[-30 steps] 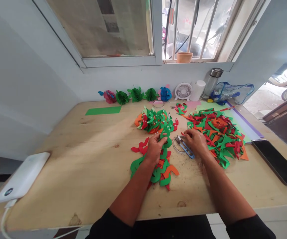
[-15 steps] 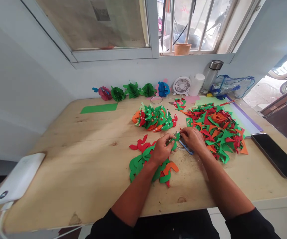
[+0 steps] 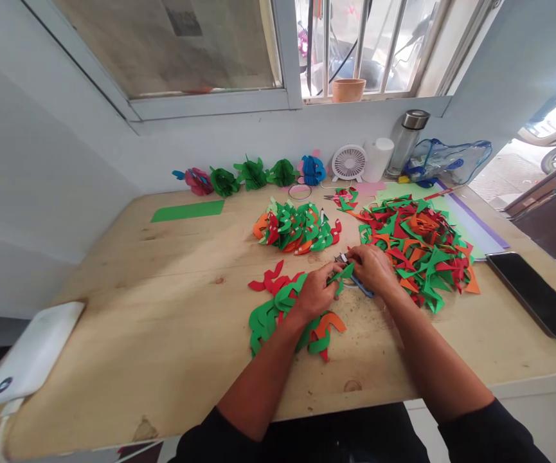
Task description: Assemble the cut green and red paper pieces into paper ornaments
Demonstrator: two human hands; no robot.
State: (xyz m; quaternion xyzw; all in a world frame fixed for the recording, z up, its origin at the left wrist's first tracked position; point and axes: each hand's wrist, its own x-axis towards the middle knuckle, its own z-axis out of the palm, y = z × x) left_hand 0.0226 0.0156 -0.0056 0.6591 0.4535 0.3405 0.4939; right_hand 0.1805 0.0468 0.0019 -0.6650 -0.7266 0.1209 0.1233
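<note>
My left hand (image 3: 317, 292) pinches a green paper piece (image 3: 344, 274) over the right edge of a pile of curved green, red and orange cut-outs (image 3: 268, 318). Close on its right, my right hand (image 3: 371, 267) has its fingers closed on something small at a roll of tape or similar item that is too small to make out. A blue-handled tool (image 3: 363, 287) lies under the fingers of my right hand. Beyond my hands sits a cluster of green, red and orange cut-outs with small white patches (image 3: 297, 226). A large heap of paper scraps (image 3: 422, 247) lies to the right.
A phone (image 3: 535, 292) lies at the right, and a white power bank with a cable (image 3: 34, 350) at the left. Along the wall stand paper figures (image 3: 251, 173), a small fan (image 3: 349, 163), a glass bottle (image 3: 405, 146) and a clear bag (image 3: 448, 161). A green strip (image 3: 188, 211) lies at the back left.
The green piece in my left hand has turned and now points up to the right. My left hand has shifted slightly, and the camera view has moved a little.
</note>
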